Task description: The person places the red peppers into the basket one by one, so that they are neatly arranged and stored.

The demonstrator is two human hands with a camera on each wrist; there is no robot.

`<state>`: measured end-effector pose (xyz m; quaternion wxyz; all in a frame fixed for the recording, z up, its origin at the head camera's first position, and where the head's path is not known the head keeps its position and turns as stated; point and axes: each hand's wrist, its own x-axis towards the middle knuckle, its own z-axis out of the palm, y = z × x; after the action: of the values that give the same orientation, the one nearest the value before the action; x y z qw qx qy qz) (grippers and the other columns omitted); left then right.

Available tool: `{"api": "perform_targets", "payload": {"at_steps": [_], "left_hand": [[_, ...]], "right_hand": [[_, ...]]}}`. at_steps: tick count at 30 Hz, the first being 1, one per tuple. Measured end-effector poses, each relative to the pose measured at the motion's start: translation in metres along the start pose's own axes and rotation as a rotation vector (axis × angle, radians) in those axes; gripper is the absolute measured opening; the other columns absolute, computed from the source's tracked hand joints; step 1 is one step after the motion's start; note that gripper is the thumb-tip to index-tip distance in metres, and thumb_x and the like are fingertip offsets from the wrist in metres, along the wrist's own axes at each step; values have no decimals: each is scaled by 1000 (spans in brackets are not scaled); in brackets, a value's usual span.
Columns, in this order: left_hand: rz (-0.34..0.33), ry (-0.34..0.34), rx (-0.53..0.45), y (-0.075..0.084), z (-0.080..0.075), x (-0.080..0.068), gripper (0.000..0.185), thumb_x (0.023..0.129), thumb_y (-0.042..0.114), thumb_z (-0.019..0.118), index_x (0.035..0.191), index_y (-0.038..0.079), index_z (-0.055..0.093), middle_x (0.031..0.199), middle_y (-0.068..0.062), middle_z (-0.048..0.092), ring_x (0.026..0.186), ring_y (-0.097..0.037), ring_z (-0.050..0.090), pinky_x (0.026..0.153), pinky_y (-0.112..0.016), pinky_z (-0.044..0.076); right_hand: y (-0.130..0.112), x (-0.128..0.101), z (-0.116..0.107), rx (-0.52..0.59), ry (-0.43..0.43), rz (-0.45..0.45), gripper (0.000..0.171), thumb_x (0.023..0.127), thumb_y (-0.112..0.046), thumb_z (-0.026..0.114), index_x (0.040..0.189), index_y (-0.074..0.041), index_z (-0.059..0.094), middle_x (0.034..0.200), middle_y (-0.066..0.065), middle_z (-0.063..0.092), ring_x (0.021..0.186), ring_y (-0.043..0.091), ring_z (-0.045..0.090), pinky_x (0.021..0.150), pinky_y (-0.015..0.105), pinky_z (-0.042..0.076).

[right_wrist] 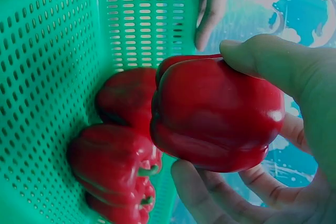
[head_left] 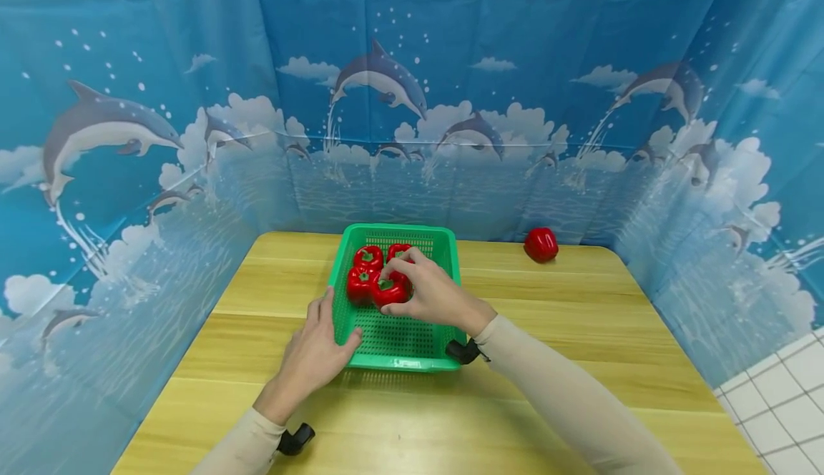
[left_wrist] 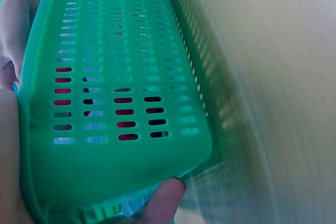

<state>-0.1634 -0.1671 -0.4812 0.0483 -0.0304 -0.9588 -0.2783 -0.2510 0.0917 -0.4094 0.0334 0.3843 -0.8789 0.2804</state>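
Observation:
In my right hand (head_left: 431, 292) I grip a red bell pepper (right_wrist: 220, 111), thumb on one side and fingers round the other. It is held over the green plastic basket (head_left: 386, 360). Within the basket, towards its far end, sit other red bell peppers (head_left: 363, 287) with green stems, one partly hidden behind my right hand. My left hand (head_left: 315, 350) holds the basket at its left rim, thumb over the edge and fingers along the outer wall. Close by in the left wrist view is the slotted wall of the basket, with red showing through the slots.
Another red bell pepper (head_left: 541, 245) lies near the far right edge of the wooden table (head_left: 547, 317). A blue curtain (head_left: 399, 189) printed with dolphins hangs behind the table and along both sides. White tiles (head_left: 782, 382) show at the lower right.

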Motion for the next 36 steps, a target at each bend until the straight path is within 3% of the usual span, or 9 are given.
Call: {"api": "perform_targets", "payload": {"at_steps": [10,18,29,36], "left_hand": [[-11,0,2,0,0,0,104,111,46,73,186,1,16,179,-30,42,71,-29,63,56,-36,49],[-6,3,2,-3,3,1,104,112,46,72,186,1,15,178,-30,42,66,-27,59,54,-35,47],[-12,-11,-8,-3,5,2,106,112,49,70,187,3,11,180,-29,39,61,-25,54,54,-36,45],[-13,-15,-12,-3,4,1,106,112,50,69,187,3,11,180,-29,39,58,-25,51,52,-36,43]], "right_hand": [[-1,16,16,7,-84,1,40,96,-35,99,124,-19,75,123,5,63,98,18,55,78,33,53],[-1,25,23,2,-148,8,42,95,-36,100,125,-19,76,130,3,69,122,19,60,89,34,59],[2,38,34,-31,-238,9,42,91,-37,103,119,-19,77,123,0,69,108,15,58,84,30,57],[-1,42,38,-24,-297,37,42,92,-34,103,119,-17,77,117,1,73,110,16,57,83,30,57]]}}
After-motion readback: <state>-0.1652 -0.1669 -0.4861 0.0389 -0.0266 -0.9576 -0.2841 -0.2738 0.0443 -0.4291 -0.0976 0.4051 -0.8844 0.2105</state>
